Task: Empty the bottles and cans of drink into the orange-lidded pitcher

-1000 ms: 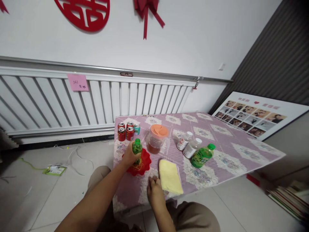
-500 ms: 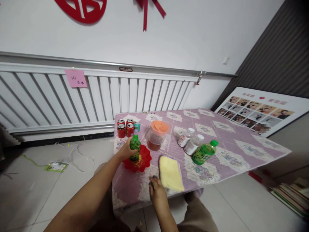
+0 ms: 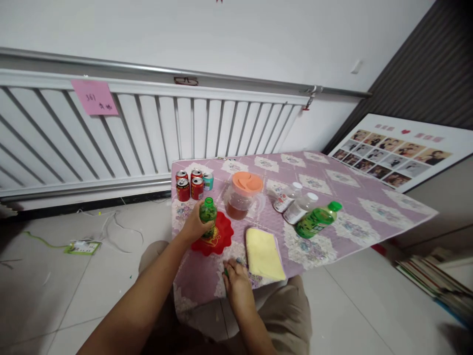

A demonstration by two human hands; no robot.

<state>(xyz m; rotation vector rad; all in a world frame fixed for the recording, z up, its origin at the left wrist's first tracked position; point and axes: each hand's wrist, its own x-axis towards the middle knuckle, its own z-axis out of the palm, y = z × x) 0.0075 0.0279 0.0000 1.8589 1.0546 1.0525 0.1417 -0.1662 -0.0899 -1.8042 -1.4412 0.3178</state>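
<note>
My left hand (image 3: 193,226) is wrapped round an uncapped green plastic bottle (image 3: 209,211), upright over a red scalloped tray (image 3: 226,235). Whether the bottle's base touches the tray is hidden. Near the table's front edge rests my right hand (image 3: 237,283), its fingers closed on a small green bottle cap (image 3: 226,271), mostly covered. Just right of that hand lies a folded yellow cloth (image 3: 265,254). Behind the tray stands a clear pitcher (image 3: 238,204) with an orange lid (image 3: 247,183) and reddish-brown liquid low inside.
Several drink cans (image 3: 197,188) are grouped at the back left of the table (image 3: 325,167). Right of the pitcher are two clear white-capped bottles (image 3: 295,209) and a green-capped green bottle (image 3: 316,222). A radiator (image 3: 207,123) runs along the wall behind.
The view has tipped downward, so things appear higher in the picture. My left hand keeps its grip on the bottle. My right hand has shifted slightly left near the table edge.
</note>
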